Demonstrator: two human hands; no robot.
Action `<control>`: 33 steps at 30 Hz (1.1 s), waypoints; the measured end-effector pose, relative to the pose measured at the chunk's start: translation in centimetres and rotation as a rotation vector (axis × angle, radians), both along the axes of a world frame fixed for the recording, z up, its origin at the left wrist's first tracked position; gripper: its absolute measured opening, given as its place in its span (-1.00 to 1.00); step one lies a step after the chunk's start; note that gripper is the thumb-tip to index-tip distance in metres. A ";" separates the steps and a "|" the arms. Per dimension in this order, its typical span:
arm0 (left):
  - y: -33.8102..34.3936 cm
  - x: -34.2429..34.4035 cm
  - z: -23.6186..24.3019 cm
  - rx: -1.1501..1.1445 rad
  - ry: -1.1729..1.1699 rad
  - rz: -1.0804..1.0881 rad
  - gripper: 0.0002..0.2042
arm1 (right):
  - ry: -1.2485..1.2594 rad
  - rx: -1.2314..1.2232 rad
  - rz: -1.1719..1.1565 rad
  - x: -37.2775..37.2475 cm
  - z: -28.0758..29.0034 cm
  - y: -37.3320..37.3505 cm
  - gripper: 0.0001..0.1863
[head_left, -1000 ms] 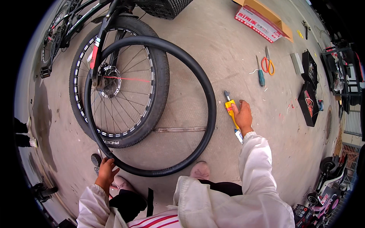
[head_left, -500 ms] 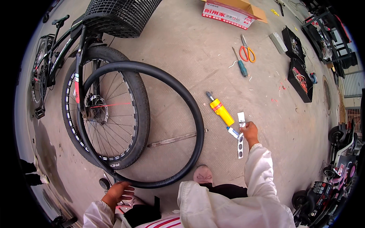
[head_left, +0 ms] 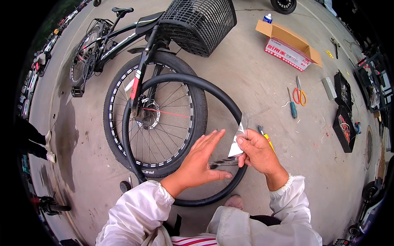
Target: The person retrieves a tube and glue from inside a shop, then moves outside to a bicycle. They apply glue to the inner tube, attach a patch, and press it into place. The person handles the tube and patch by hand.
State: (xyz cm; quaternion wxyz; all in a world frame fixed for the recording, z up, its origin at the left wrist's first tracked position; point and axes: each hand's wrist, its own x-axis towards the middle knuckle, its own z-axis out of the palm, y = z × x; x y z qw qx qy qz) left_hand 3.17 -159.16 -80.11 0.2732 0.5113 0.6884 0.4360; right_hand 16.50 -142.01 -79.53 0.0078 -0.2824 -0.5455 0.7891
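Observation:
My right hand (head_left: 262,153) pinches a silver foil strip of tyre patches (head_left: 236,148) between thumb and fingers, lifted above the floor. Close to its left side, my left hand (head_left: 197,162) is open, fingers spread, holding nothing. Below both hands an inflated black inner tube (head_left: 223,98) loops out from the bicycle's front wheel, passing round the fork (head_left: 140,78). The wheel's tyre (head_left: 201,110) stands just left of my hands. Behind my right hand, a yellow tool with a grey tip (head_left: 267,139) shows only in part.
Orange-handled scissors (head_left: 299,96) and a teal-handled screwdriver (head_left: 293,110) lie on the right. Further out are black toolboxes (head_left: 344,127), a grey-white block (head_left: 328,88) and an open carton (head_left: 289,53). The bicycle's black basket (head_left: 197,24) overhangs the wheel. Someone's legs (head_left: 35,141) show at far left.
My right hand has raised the patch strip from the floor toward the middle. The left hand has come up from beside the tube to near the strip. The view has shifted.

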 end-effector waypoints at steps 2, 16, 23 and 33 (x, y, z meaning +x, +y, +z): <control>0.4 0.5 -1.6 -0.027 -0.551 -0.071 -0.39 | 0.093 0.022 -0.083 -0.9 0.1 -1.4 -0.77; -2.6 0.6 0.0 -0.122 -0.803 -0.134 -0.80 | 0.069 -0.081 -0.110 -0.3 -3.3 -4.1 -0.74; -4.1 -0.2 0.5 0.059 -0.401 -0.037 -0.86 | 0.019 -0.344 -0.030 -1.0 -2.8 -6.2 -0.74; -4.0 0.8 0.9 -0.159 -0.816 0.177 -0.91 | -0.009 0.200 -0.004 -0.6 -5.4 -7.0 -0.79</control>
